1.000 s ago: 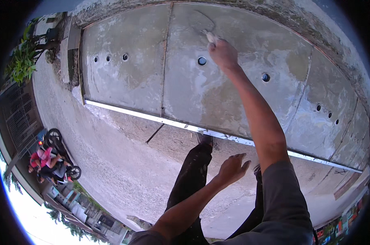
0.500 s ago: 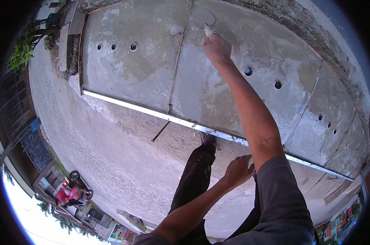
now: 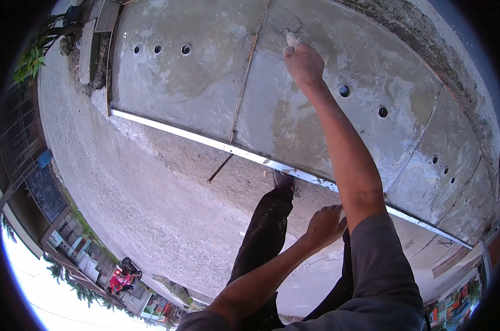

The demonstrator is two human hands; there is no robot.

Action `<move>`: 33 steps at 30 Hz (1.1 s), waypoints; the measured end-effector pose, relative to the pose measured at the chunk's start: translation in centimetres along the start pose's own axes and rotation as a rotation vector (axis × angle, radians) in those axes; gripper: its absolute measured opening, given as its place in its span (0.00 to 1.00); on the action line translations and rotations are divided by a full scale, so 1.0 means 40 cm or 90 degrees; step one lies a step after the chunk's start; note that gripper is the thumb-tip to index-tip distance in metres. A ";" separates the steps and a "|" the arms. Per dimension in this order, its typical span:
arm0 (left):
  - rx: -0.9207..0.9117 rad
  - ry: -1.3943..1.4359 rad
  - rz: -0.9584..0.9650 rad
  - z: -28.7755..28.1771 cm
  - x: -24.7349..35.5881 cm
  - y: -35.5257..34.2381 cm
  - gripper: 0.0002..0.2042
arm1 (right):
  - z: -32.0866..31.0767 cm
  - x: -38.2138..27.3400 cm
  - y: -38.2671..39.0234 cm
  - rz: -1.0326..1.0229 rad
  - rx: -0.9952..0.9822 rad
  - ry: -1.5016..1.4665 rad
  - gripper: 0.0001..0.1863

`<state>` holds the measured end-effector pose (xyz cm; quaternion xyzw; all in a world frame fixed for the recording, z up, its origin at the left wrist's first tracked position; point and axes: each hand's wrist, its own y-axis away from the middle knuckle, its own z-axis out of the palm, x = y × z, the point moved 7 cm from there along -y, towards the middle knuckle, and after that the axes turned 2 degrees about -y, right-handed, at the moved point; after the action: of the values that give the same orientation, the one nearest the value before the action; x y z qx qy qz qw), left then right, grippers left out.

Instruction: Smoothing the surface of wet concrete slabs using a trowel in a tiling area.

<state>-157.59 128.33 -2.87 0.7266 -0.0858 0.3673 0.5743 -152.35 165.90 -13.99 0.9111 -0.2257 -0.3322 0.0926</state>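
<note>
My right hand (image 3: pixel 306 63) is stretched far forward, closed round the pale handle of a trowel (image 3: pixel 291 38). The trowel's thin grey blade lies flat on the wet concrete slab (image 3: pixel 310 132) and hardly stands out from it. My left hand (image 3: pixel 324 227) is held low, near my knee and just beside my right elbow. Its fingers are curled, and the forearm partly covers their tips, so what they hold, if anything, is hidden. Smooth damp patches and paler streaks mark the slab round the trowel.
A long metal edge form (image 3: pixel 194 139) borders the slab's near side, with a dark rod (image 3: pixel 219 168) jutting out. Round pipe openings (image 3: pixel 344 91) pierce the slab, and a thin strip (image 3: pixel 244 83) divides it. Rough paving (image 3: pixel 139 193) lies nearer. A motorcycle with riders (image 3: pixel 123 277) is at lower left.
My right hand and the trowel sit slightly farther right and lower in the picture, as the whole view has shifted a little. The motorcycle has moved down and to the right.
</note>
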 end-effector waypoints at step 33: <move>0.133 -0.047 -0.027 0.128 -0.046 0.097 0.15 | 0.108 0.104 0.587 -0.207 -0.159 0.077 0.22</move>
<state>-158.79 121.91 -1.39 0.7972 -0.0526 0.3349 0.4996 -160.53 143.17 -12.15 0.9353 -0.0265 -0.3130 0.1632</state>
